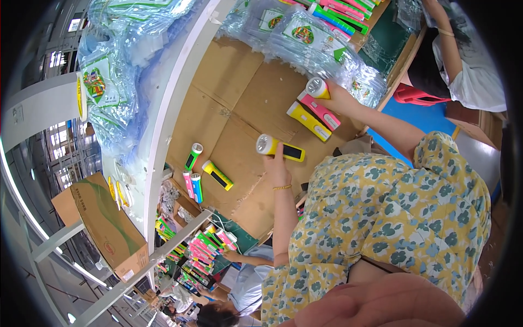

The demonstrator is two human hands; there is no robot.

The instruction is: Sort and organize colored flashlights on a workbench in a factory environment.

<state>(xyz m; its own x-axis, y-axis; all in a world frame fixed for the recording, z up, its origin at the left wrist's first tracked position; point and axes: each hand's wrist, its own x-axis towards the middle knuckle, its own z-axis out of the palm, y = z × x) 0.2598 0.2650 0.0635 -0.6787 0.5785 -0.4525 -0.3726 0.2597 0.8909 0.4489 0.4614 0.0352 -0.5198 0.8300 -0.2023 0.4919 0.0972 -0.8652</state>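
Note:
My left hand (277,170) is closed round a yellow flashlight (294,152) with a round white head and a dark panel along its body. Farther to the right, my right hand (342,100) grips another flashlight (317,87), its white lens end showing and its yellow body mostly hidden by the fingers. Just below that hand, a pink flashlight (321,111) and a yellow flashlight (308,123) lie side by side on the cardboard. To the left lie a loose yellow flashlight (218,175), a green one (193,157), a pink one (188,184) and a blue one (196,187).
Brown cardboard (239,98) covers the bench. Clear printed plastic packs (305,38) pile at its far edge, with several flashlights (340,16) beyond. A white rail (169,98) borders the left, near a carton (106,223). Co-workers sit at the right (474,71) and below (253,289).

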